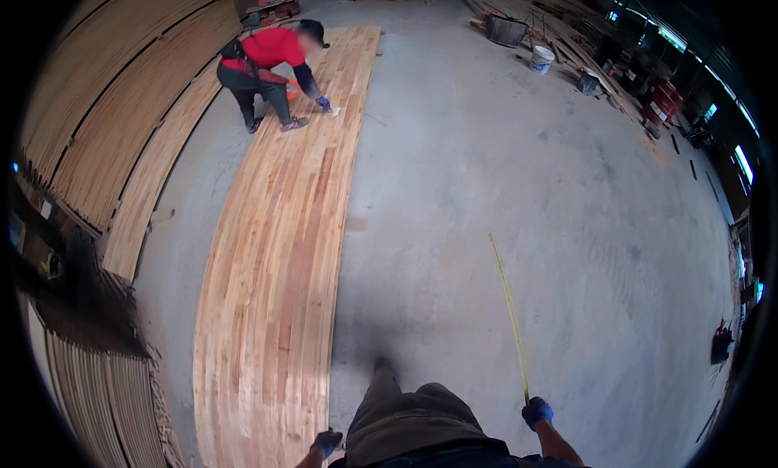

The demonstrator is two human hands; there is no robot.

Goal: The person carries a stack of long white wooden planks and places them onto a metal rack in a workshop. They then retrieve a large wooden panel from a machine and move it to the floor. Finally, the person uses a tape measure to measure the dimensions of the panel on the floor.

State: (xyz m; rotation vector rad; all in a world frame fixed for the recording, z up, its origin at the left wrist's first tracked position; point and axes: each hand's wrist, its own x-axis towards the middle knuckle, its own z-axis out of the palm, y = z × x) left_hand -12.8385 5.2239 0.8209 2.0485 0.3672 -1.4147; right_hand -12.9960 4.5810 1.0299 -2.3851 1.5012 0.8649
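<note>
My right hand (536, 412), in a blue glove, is closed on a tape measure. Its yellow blade (510, 306) runs out from the hand, away from me and slightly to the left, above the grey floor. My left hand (327, 443), also gloved in blue, is low in the view at the right edge of a long wooden panel (275, 265) made of many glued strips. The fingers of that hand look curled, and what they hold, if anything, is too small to make out.
A co-worker in a red top (271, 51) bends over the panel's far part, a gloved hand low over a small white thing (336, 111). Stacked panels (121, 87) line the left side. Far right are a white bucket (542, 59), a dark tub (506, 30) and a red drum (661, 103).
</note>
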